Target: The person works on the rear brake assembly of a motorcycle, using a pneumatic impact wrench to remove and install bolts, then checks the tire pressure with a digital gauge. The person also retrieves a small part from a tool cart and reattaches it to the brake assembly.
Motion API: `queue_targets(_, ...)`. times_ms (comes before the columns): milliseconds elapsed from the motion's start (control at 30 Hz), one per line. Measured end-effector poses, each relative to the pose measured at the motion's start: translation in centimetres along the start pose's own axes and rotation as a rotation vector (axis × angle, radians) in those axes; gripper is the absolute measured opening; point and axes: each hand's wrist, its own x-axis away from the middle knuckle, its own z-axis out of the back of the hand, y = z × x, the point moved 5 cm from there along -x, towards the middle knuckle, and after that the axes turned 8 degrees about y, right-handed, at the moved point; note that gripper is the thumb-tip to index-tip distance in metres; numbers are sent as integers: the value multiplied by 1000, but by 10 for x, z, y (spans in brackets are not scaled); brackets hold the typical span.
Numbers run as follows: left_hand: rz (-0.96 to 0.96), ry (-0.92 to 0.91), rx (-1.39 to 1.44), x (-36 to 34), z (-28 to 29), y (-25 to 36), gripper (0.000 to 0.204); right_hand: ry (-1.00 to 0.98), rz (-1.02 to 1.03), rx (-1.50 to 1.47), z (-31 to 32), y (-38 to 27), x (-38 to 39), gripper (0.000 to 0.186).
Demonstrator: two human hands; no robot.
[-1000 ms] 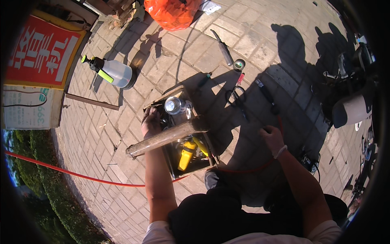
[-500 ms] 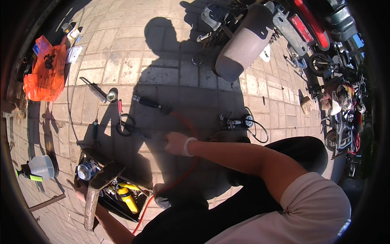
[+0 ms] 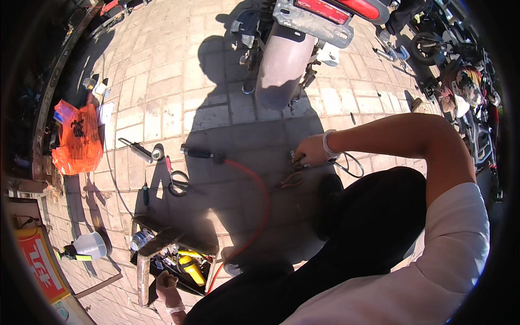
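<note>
My right hand (image 3: pixel 310 150) is closed over the metal body of a tire inflator gauge, hiding most of it; its black hose (image 3: pixel 355 162) loops out to the right. Just below that hand, pliers (image 3: pixel 291 180) with red handles lie on the paving. My left hand (image 3: pixel 168 287) is beside the near edge of an open wooden toolbox (image 3: pixel 143 279), fingers curled; whatever they may hold is hidden. Inside the box are a yellow bottle-like thing (image 3: pixel 192 270) and, at its far left corner, a blue and clear container (image 3: pixel 141 239).
A red hose (image 3: pixel 266 200) with a black handle-like end (image 3: pixel 198 153) curves across the ground. Scissors (image 3: pixel 177 183), a screwdriver (image 3: pixel 145 193) and a folding knife-like tool (image 3: pixel 135 149) lie left. A spray bottle (image 3: pixel 91 246), an orange bag (image 3: pixel 79 140) and a motorcycle's rear fender (image 3: pixel 281 67) surround them.
My right hand has moved right, from over the bare paving onto the inflator gauge. My left hand has come from the toolbox's left side to its near edge. The view has shifted.
</note>
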Motion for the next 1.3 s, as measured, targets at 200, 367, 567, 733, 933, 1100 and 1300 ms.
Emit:
queue_targets(200, -80, -673, -41, 81, -105, 187, 28, 244, 72, -242, -6, -6, 1, 33)
queue_targets(367, -216, -951, -155, 88, -266, 257, 30, 395, 151, -763, -18, -41, 13, 28)
queue_targets(567, -281, -944, 177, 106, -367, 273, 36, 1044, 283, -556, 10, -19, 46, 20)
queue_targets(733, -363, -932, 166, 114, -378, 282, 39, 1238, 360, -261, 18, -8, 55, 22)
queue_targets(933, -479, -880, -38, 122, -389, 297, 39, 1220, 366, -221, 26, 0, 49, 20)
queue_targets(1100, -620, -799, -150, 126, -398, 303, 39, 1129, 354, -321, 25, 10, 38, 20)
queue_targets(1300, -686, -767, -274, 130, -407, 310, 39, 1100, 366, -262, 25, 15, 34, 22)
